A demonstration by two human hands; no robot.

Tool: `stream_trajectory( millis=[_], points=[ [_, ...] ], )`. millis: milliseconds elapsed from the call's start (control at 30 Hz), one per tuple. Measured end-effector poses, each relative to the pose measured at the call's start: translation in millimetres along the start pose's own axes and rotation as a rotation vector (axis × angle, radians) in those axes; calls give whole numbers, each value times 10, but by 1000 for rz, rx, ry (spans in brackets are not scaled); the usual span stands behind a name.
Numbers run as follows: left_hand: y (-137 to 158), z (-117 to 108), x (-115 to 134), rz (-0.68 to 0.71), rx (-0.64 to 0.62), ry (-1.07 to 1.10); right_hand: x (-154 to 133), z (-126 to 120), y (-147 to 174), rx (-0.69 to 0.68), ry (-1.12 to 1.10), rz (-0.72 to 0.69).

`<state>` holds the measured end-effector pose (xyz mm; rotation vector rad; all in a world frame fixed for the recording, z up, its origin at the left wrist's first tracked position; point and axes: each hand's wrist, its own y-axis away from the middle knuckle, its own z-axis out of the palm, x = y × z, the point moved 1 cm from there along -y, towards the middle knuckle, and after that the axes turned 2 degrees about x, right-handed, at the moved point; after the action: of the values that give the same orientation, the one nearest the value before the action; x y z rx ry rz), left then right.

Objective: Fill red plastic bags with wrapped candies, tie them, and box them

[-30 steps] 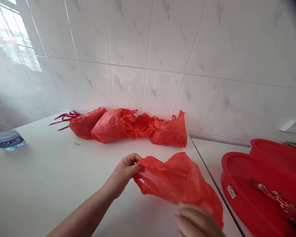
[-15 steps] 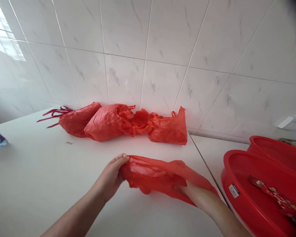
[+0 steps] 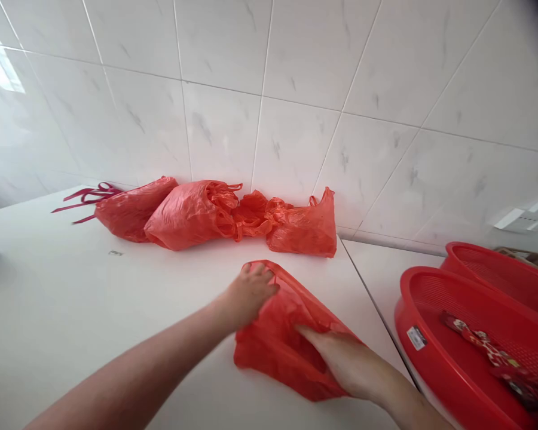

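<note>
A thin red plastic bag (image 3: 273, 340) lies crumpled on the white table in front of me, its mouth gaping toward the right. Over its far left part rests my left hand (image 3: 251, 295), palm down, with the fingers a little apart and touching the film. My right hand (image 3: 345, 358) reaches into the bag's mouth from the right. Its thumb shows against the red film, while the other fingers are hidden inside the folds. Whether anything lies within the bag, I cannot tell.
Along the tiled wall (image 3: 224, 131) sit several filled red plastic bags (image 3: 183, 215), one with dark red ribbons (image 3: 87, 197). Two red baskets (image 3: 412, 304) stand at the right, the nearer holding a patterned strip (image 3: 484, 346). A small scrap (image 3: 115, 253) lies on the white table (image 3: 49, 310).
My left hand has let go of the bag's left end and moved right and up onto the film. The bag has spread wider, with my right hand still inside its mouth.
</note>
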<state>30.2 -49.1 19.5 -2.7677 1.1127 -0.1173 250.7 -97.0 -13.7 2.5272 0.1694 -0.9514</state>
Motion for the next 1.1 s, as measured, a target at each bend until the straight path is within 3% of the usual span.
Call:
stream_trajectory(
  millis=[67,167,400,467,600,700,800,900,967,1033,1100],
  points=[
    [-30,87,-213,57,-54,37,68,-84,75,-90,-34,-12],
    [11,82,-282,124,-65,34,86,-232,81,-140,-122,-42],
    [134,-113,104,259,16,138,-7,-315,-170,61,-502,-9],
    [219,-107,192,290,-46,247,53,-297,-304,115,-560,26],
    [365,-63,213,210,-195,390,241,-325,-593,168,-804,68],
    [391,-74,135,186,-51,426,242,-375,-598,191,-917,24],
    [393,-58,35,92,281,354,80,-439,-262,241,-889,-106],
    [431,84,-70,-163,536,299,-61,-610,321,438,-570,-222],
    [471,250,-146,-336,570,395,-43,-837,717,720,-312,-209],
    [503,433,-216,-436,537,554,91,-1125,1020,1006,-158,-79],
    [511,591,-262,-471,490,701,323,-1403,1179,1078,-75,123]
  ],
)
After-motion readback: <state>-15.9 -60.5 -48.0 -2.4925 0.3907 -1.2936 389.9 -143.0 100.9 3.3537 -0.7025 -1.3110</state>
